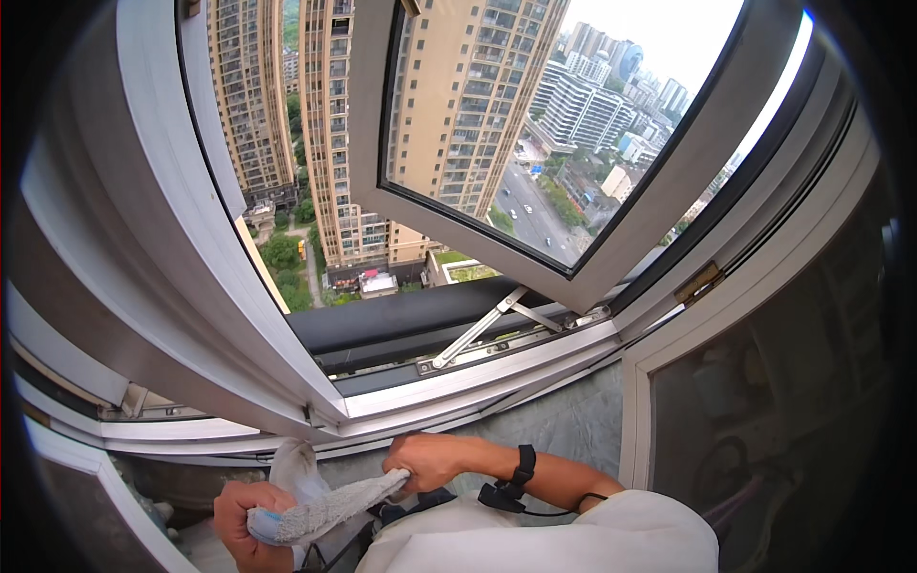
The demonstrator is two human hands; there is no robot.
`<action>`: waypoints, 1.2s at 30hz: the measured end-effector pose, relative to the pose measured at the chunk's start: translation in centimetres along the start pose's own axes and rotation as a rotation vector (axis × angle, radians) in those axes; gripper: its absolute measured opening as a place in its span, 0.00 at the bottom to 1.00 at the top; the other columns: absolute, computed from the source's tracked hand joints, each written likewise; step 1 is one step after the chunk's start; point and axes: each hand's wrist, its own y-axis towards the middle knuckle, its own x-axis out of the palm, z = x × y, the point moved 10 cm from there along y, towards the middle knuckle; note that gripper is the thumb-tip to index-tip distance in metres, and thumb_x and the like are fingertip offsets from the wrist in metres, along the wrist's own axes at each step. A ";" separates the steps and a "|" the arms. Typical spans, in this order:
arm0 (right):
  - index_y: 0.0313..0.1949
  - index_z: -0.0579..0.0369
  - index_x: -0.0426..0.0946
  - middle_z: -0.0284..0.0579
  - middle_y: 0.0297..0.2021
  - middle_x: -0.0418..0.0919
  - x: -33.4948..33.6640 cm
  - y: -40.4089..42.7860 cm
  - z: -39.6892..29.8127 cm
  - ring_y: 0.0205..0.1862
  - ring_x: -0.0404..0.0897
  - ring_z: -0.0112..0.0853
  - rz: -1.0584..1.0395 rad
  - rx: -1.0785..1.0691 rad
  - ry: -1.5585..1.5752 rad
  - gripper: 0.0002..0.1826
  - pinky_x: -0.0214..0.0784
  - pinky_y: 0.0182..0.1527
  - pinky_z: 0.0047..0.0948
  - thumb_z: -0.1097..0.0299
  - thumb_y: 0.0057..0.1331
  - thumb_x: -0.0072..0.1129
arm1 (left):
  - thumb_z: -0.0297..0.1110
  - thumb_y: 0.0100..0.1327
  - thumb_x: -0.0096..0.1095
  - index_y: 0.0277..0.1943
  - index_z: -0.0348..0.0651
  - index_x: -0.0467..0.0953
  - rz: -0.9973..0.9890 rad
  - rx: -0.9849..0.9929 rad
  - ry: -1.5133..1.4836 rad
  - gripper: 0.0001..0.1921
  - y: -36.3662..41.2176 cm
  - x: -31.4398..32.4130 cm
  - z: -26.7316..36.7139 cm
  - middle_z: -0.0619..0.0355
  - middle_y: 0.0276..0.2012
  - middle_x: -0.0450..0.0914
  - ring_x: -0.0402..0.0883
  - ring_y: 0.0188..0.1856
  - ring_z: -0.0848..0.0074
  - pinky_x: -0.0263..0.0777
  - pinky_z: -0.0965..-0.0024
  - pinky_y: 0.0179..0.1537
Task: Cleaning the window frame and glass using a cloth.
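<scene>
A grey terry cloth [340,510] with a pale blue patch is stretched between my two hands, above the floor and in front of the windowsill. My left hand [247,512] grips its lower end at the bottom left of the view. At the upper end, the fist of my right hand [423,462] is closed around the cloth. The right wrist wears a black strap [525,464] with a small device and cable. Beyond the hands, a window sash [473,240] stands swung outward, linked to the window frame [487,383] by a metal friction stay [476,333].
On the right, a framed dark panel [752,444] hangs on a brass hinge [700,283], swung inward. A thick frame post [236,308] rises on the left. Past the opening lies a long drop to tower blocks [344,143] and a road. A whitish object [294,465] sits behind the cloth.
</scene>
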 end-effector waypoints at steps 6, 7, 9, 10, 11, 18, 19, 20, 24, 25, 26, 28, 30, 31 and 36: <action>0.52 0.58 0.80 0.60 0.41 0.85 -2.9 -2.3 -0.6 0.44 0.84 0.52 0.272 0.344 0.081 0.17 0.75 0.48 0.45 0.64 0.67 0.61 | 0.43 0.63 0.72 0.52 0.41 0.79 -0.686 -0.119 0.240 0.20 0.6 2.8 2.6 0.47 0.39 0.84 0.86 0.40 0.64 0.78 0.62 0.46; 0.54 0.57 0.80 0.60 0.42 0.85 -3.7 -2.8 -1.4 0.45 0.85 0.48 0.410 0.256 0.297 0.17 0.76 0.50 0.42 0.66 0.68 0.60 | 0.52 0.64 0.70 0.63 0.46 0.81 -1.102 -0.227 0.416 0.28 -1.3 4.9 1.5 0.39 0.49 0.88 0.89 0.49 0.57 0.79 0.54 0.55; 0.56 0.58 0.79 0.52 0.46 0.86 -4.5 -3.4 -2.7 0.51 0.84 0.37 0.524 0.134 0.530 0.17 0.72 0.57 0.35 0.66 0.71 0.56 | 0.49 0.68 0.66 0.58 0.38 0.83 -1.243 -0.206 0.460 0.25 -2.0 7.2 2.0 0.41 0.44 0.89 0.89 0.44 0.52 0.81 0.57 0.50; 0.58 0.59 0.79 0.48 0.50 0.85 -5.5 -3.7 -3.3 0.55 0.81 0.34 0.575 0.084 0.733 0.18 0.70 0.60 0.33 0.66 0.73 0.55 | 0.44 0.59 0.74 0.56 0.37 0.82 -1.258 -0.197 0.483 0.25 -2.4 8.0 1.0 0.47 0.39 0.87 0.88 0.41 0.57 0.80 0.61 0.47; 0.60 0.59 0.79 0.44 0.53 0.84 -6.4 -4.1 -3.1 0.58 0.79 0.31 0.636 0.037 0.933 0.19 0.68 0.63 0.32 0.65 0.74 0.53 | 0.39 0.51 0.82 0.53 0.36 0.80 -1.284 -0.180 0.501 0.28 -2.5 9.0 -0.4 0.52 0.34 0.84 0.86 0.38 0.62 0.80 0.66 0.44; 0.75 0.57 0.60 0.52 0.73 0.67 -5.6 -6.2 -3.7 0.73 0.68 0.47 0.477 -0.577 1.416 0.34 0.61 0.74 0.53 0.50 0.77 0.42 | 0.41 0.46 0.75 0.69 0.47 0.72 -1.187 -0.128 0.492 0.42 -2.1 9.6 -3.5 0.39 0.69 0.64 0.65 0.70 0.44 0.62 0.53 0.71; 0.75 0.57 0.61 0.52 0.73 0.67 -6.7 -6.6 -4.2 0.73 0.68 0.49 0.430 -0.668 1.587 0.36 0.61 0.74 0.55 0.45 0.77 0.39 | 0.40 0.47 0.74 0.70 0.48 0.71 -1.180 -0.100 0.520 0.43 -2.3 10.2 -3.3 0.37 0.71 0.62 0.63 0.72 0.43 0.61 0.52 0.72; 0.75 0.56 0.61 0.52 0.72 0.67 -7.1 -6.7 -4.0 0.73 0.68 0.49 0.444 -0.640 1.639 0.36 0.60 0.74 0.55 0.46 0.76 0.38 | 0.39 0.47 0.73 0.71 0.48 0.70 -1.162 -0.103 0.519 0.43 -2.8 10.4 -3.4 0.36 0.71 0.61 0.62 0.72 0.42 0.60 0.51 0.73; 0.75 0.53 0.62 0.51 0.73 0.66 -9.3 -8.8 -2.1 0.74 0.67 0.51 0.652 -0.602 1.683 0.44 0.59 0.74 0.59 0.32 0.73 0.34 | 0.38 0.46 0.75 0.71 0.48 0.71 -1.106 -0.072 0.366 0.44 -3.1 10.1 -3.0 0.39 0.73 0.60 0.61 0.74 0.45 0.58 0.52 0.74; 0.75 0.52 0.62 0.52 0.73 0.66 -10.0 -9.7 -1.5 0.74 0.67 0.52 0.739 -0.617 1.632 0.46 0.60 0.74 0.60 0.28 0.72 0.33 | 0.38 0.47 0.75 0.69 0.46 0.73 -1.099 -0.049 0.216 0.41 -2.7 10.2 -2.3 0.40 0.73 0.61 0.62 0.75 0.47 0.58 0.53 0.74; 0.75 0.52 0.62 0.53 0.73 0.66 -10.9 -10.5 -2.2 0.74 0.67 0.53 0.750 -0.703 1.511 0.47 0.60 0.74 0.60 0.27 0.72 0.30 | 0.35 0.50 0.75 0.63 0.43 0.76 -1.036 -0.138 0.154 0.34 -2.1 10.1 -2.7 0.43 0.72 0.64 0.65 0.73 0.53 0.58 0.56 0.74; 0.75 0.52 0.62 0.53 0.73 0.66 -10.2 -11.3 -0.3 0.74 0.67 0.54 0.716 -0.694 1.526 0.47 0.60 0.74 0.61 0.27 0.73 0.29 | 0.34 0.49 0.83 0.60 0.41 0.75 -0.722 -0.078 0.054 0.34 -0.4 9.6 -2.5 0.47 0.69 0.70 0.71 0.69 0.58 0.63 0.58 0.70; 0.72 0.55 0.67 0.54 0.69 0.72 -8.6 -11.4 0.9 0.70 0.73 0.50 0.717 -0.535 1.458 0.43 0.66 0.71 0.54 0.32 0.74 0.35 | 0.36 0.48 0.86 0.58 0.41 0.76 -0.544 -0.030 0.020 0.34 -0.2 10.0 -2.2 0.49 0.67 0.72 0.72 0.67 0.59 0.66 0.59 0.68; 0.72 0.55 0.67 0.54 0.69 0.72 -8.8 -11.7 0.8 0.70 0.73 0.50 0.704 -0.532 1.462 0.43 0.66 0.71 0.54 0.32 0.74 0.35 | 0.36 0.47 0.87 0.57 0.42 0.76 -0.522 -0.027 0.046 0.34 -0.4 10.6 -2.2 0.49 0.66 0.72 0.73 0.66 0.59 0.67 0.59 0.67; 0.56 0.64 0.82 0.51 0.51 0.86 -7.6 -7.2 -3.5 0.50 0.85 0.40 0.262 -0.113 0.589 0.31 0.75 0.54 0.37 0.46 0.69 0.58 | 0.36 0.49 0.88 0.49 0.44 0.79 -0.720 0.112 0.227 0.26 -1.8 11.3 -4.6 0.54 0.57 0.77 0.77 0.56 0.69 0.73 0.64 0.58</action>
